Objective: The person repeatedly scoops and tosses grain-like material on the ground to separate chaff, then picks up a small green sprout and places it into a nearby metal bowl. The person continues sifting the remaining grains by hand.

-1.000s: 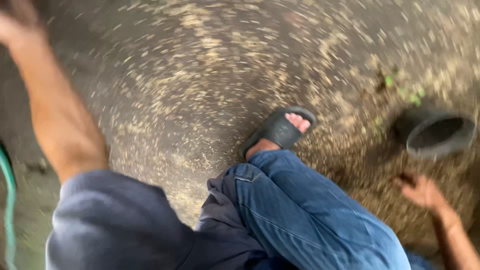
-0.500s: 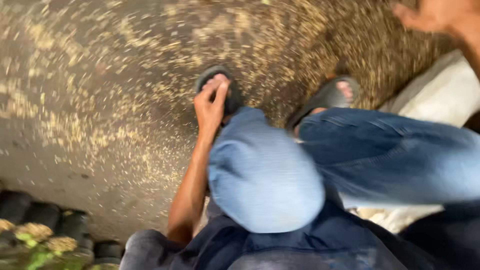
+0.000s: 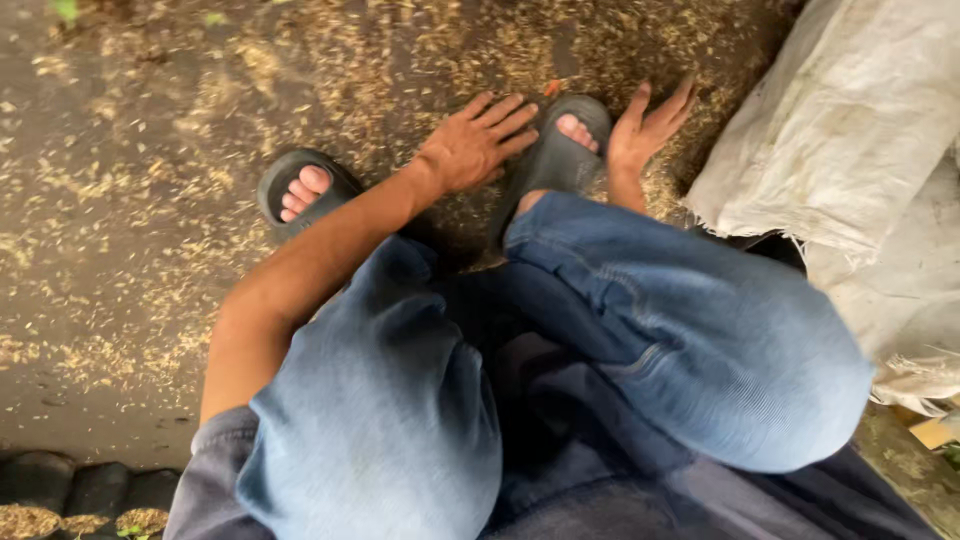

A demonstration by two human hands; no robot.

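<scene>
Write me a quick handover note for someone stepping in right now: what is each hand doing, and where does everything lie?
Left hand: open, palm down on the scattered grain, fingers spread beside the right slipper.
Right hand: open, fingers spread, at the grain heaped by the white sack.
Neither hand holds anything.
Done: a thicker band of grain lies near the feet and the sack.
Left: loose grain is spread across the dark ground, out past the left slipper.
</scene>
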